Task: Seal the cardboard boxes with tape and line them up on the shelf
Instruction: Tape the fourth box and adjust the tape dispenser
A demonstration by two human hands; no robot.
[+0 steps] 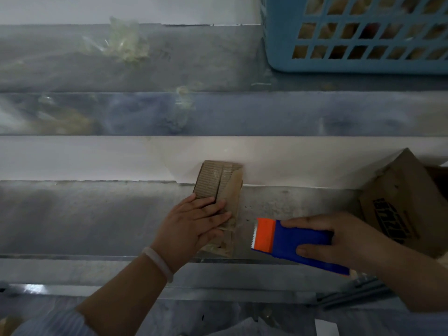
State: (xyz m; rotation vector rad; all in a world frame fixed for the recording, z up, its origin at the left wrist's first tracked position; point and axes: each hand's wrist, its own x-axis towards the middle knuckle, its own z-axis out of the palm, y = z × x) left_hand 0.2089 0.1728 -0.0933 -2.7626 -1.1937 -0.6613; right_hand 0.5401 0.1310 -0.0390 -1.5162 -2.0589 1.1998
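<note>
A small cardboard box [218,187] lies on the grey metal shelf [84,214], its far end against the white wall [72,158] at the shelf's back edge and its near end under the left hand [194,224]. Clear tape glints across its corrugated top flaps. The box sits about midway along the shelf's visible length, just left of the tape dispenser [293,243], with a strip of bare shelf between them.

The shelf is dull, scuffed metal with a raised front lip. A second shelf level [97,69] runs above it, carrying crumpled clear plastic [126,42] towards the left and a blue plastic basket [356,35] at the right end. The light is dim and much of the view is blurred.

The left hand lies flat on the box, fingers spread and pressing the near flaps; a pale bangle [157,263] circles that wrist. The right hand [339,241] is wrapped around the blue body of the dispenser, thumb on the near side and fingers over the top, with the orange toothed cutter end pointing left towards the box. At the right edge, a larger printed cardboard box [407,202] stands tilted on the shelf behind the right hand.
</note>
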